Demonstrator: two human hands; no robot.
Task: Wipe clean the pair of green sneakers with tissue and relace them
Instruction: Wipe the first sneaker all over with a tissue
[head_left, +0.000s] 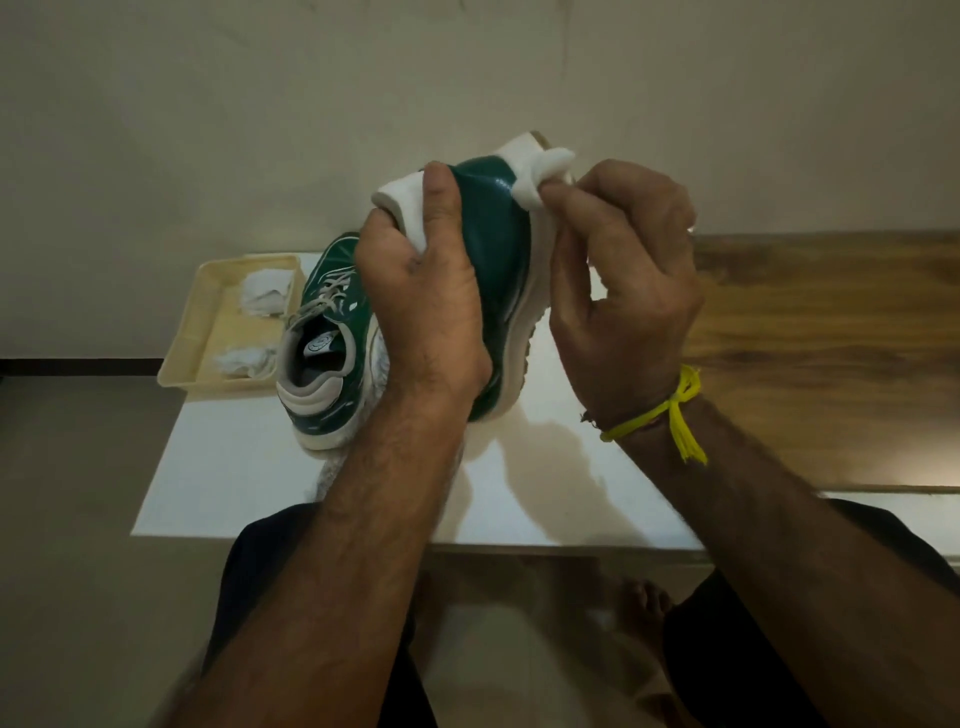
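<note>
Sneaker (493, 249) gripped — tissue (540, 174) pinched against it.

Two green sneakers (493, 249) (327, 332), one tray (208, 312), two hands (426, 312) (623, 301).

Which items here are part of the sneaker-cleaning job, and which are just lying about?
In the job: green sneaker held up by the left hand; white tissue wad pinched by the right hand; second green sneaker on the white table.
Lying about: beige plastic tray with crumpled tissues.
</note>
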